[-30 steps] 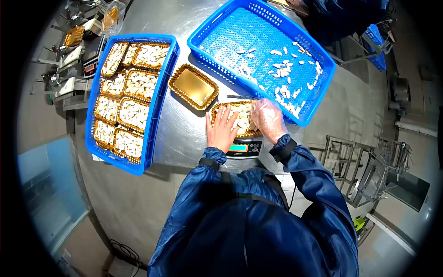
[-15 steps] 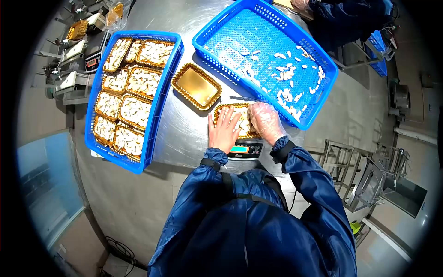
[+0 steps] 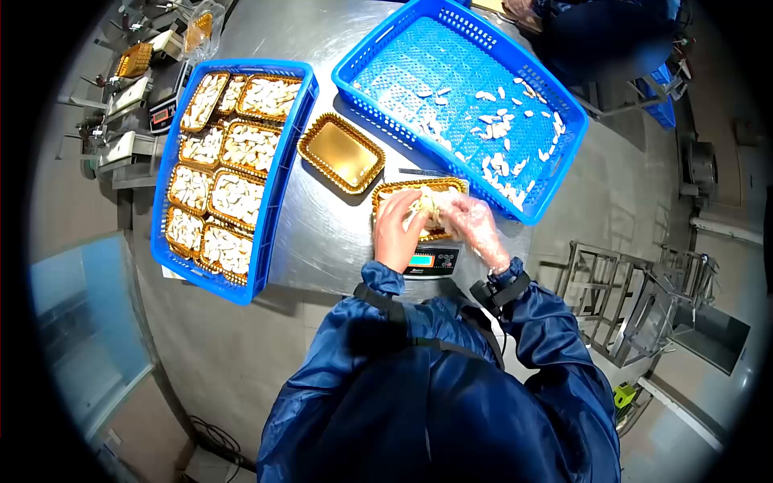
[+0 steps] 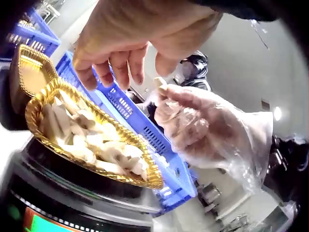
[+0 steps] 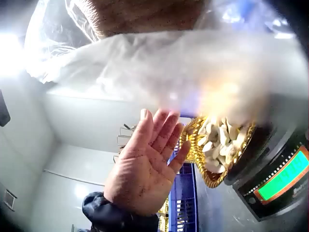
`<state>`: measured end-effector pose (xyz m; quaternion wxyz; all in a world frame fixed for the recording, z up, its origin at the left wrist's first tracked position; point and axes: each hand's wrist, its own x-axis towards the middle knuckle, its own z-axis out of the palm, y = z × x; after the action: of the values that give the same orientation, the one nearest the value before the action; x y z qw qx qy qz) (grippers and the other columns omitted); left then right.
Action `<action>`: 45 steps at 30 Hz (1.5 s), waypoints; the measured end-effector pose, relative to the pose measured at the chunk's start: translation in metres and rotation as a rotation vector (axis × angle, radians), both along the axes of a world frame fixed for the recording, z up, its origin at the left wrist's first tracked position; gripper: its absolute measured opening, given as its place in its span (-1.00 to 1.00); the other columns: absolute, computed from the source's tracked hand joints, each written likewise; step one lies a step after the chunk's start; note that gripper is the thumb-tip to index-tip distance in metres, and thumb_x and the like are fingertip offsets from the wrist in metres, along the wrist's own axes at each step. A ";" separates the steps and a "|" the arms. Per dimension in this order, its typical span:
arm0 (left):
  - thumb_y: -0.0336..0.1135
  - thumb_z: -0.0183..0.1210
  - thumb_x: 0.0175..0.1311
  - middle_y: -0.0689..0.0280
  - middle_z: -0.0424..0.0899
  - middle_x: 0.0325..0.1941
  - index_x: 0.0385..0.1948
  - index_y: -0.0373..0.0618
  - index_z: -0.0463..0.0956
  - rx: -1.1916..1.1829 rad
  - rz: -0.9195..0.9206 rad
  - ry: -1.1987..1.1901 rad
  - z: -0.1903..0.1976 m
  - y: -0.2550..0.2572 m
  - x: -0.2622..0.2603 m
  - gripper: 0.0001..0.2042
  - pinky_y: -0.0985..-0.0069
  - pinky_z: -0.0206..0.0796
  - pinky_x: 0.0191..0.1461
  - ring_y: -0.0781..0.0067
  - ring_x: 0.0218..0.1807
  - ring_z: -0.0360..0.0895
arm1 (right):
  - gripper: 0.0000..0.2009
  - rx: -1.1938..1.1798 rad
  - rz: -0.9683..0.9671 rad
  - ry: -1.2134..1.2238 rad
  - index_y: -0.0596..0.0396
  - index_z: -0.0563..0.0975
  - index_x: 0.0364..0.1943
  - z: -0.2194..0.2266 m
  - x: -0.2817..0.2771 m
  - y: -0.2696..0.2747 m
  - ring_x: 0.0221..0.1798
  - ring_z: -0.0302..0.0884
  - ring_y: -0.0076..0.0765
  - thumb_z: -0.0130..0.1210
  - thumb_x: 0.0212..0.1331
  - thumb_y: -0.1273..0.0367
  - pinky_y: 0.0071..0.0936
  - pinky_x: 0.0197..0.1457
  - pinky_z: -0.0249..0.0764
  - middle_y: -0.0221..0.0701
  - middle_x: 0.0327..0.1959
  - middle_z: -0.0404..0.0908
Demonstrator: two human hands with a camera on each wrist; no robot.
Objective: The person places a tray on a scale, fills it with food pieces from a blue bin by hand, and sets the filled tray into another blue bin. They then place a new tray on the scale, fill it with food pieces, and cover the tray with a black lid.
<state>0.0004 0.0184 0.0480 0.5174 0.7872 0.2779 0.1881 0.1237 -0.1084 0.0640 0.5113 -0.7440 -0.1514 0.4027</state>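
A gold tray (image 4: 36, 113) filled with pale slices (image 4: 84, 137) rests on a digital scale (image 3: 443, 262) with a lit display. My bare left hand (image 3: 395, 237) hovers over the tray's left part, fingers loosely extended; its palm shows in the right wrist view, with nothing held. At the tray's right side is my right hand (image 3: 478, 229) in a clear plastic glove. In the left wrist view, the gloved thumb and finger pinch one pale slice (image 4: 160, 82) just below my left hand. Blurred plastic fills much of the right wrist view.
An empty gold tray (image 3: 342, 153) lies left of the scale. Further left, a blue crate (image 3: 278, 181) holds several filled trays. A larger blue crate (image 3: 386, 121) with scattered slices stands behind the scale. Another person's dark sleeve (image 3: 604, 40) shows at top right.
My left hand, spread flat over the slices before, has lifted and turned toward the right hand, its fingers closer together. The right hand has shifted slightly and now shows its fingers over the tray.
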 end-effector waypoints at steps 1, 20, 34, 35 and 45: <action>-0.34 0.23 0.27 0.20 0.62 0.06 -0.01 -0.20 0.58 -0.307 -0.011 -0.028 0.002 0.001 0.004 -0.72 0.47 0.36 0.15 0.37 0.06 0.55 | -0.76 0.041 0.015 -0.072 0.24 0.60 -0.30 -0.002 -0.007 -0.002 -0.46 0.42 -0.66 0.18 0.24 0.29 -0.56 -0.40 0.38 -0.48 -0.53 0.55; -0.51 0.20 0.26 0.27 0.69 -0.10 -0.15 -0.24 0.62 -0.496 0.006 -0.179 0.031 -0.008 -0.011 -0.84 0.56 0.40 0.04 0.55 -0.05 0.56 | -0.73 0.097 -0.090 0.092 0.17 0.61 -0.08 0.038 -0.027 -0.014 -0.34 0.48 -0.72 0.10 0.35 0.26 -0.68 -0.33 0.42 -0.52 -0.33 0.62; -0.63 0.20 0.14 0.13 0.63 0.02 -0.06 -0.19 0.62 0.158 -0.022 -0.284 0.061 -0.023 -0.021 -0.69 0.37 0.40 0.14 0.18 0.07 0.57 | -0.68 0.397 -0.142 0.366 0.20 0.54 0.10 0.061 -0.045 -0.014 -0.30 0.49 -0.66 0.09 0.35 0.32 -0.63 -0.27 0.43 -0.48 -0.27 0.63; -0.63 0.20 0.14 0.13 0.63 0.02 -0.06 -0.19 0.62 0.158 -0.022 -0.284 0.061 -0.023 -0.021 -0.69 0.37 0.40 0.14 0.18 0.07 0.57 | -0.68 0.397 -0.142 0.366 0.20 0.54 0.10 0.059 -0.045 -0.014 -0.30 0.49 -0.66 0.09 0.35 0.32 -0.63 -0.27 0.43 -0.48 -0.27 0.63; -0.52 0.12 0.29 0.16 0.61 -0.01 0.00 -0.23 0.54 -0.277 0.153 -0.223 0.062 -0.025 -0.027 -0.74 0.50 0.48 -0.03 0.40 -0.03 0.60 | -0.65 0.311 -0.131 0.317 0.26 0.52 0.11 0.069 -0.045 -0.008 -0.26 0.49 -0.63 0.10 0.32 0.35 -0.61 -0.22 0.45 -0.45 -0.18 0.62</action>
<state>-0.0269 -0.0064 0.1100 0.6326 0.6593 0.3013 0.2728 0.0786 -0.1163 0.1325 0.6621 -0.5921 -0.0807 0.4522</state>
